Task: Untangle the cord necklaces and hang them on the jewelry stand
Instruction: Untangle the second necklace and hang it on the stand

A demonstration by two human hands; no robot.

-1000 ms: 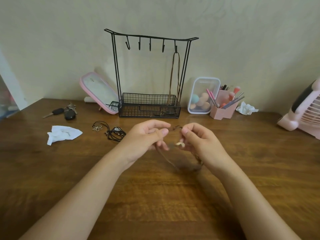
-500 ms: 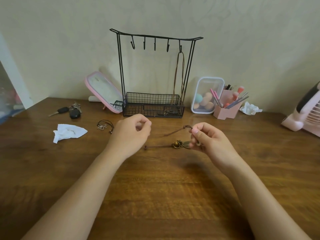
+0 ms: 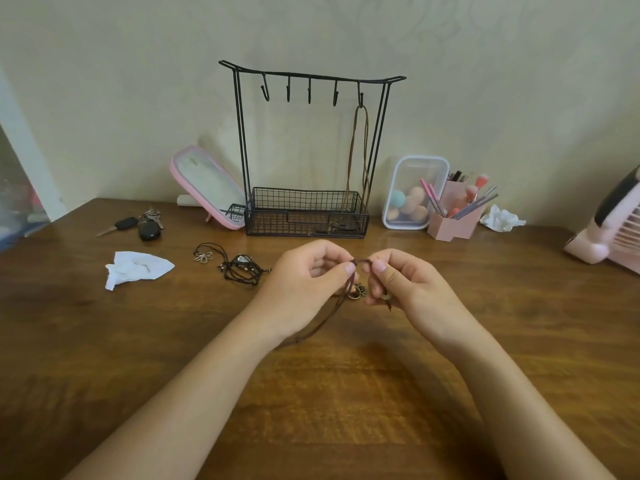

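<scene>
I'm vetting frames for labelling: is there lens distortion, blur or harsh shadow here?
Head view: wide-angle warp bends the far edge of the table; light is soft and even, only a faint shadow under the left hand and right hand; the cord necklace they pinch looks slightly soft; no harsh glare.

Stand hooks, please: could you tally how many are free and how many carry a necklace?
Free hooks: 4
Hook carrying a necklace: 1
Total: 5
</scene>
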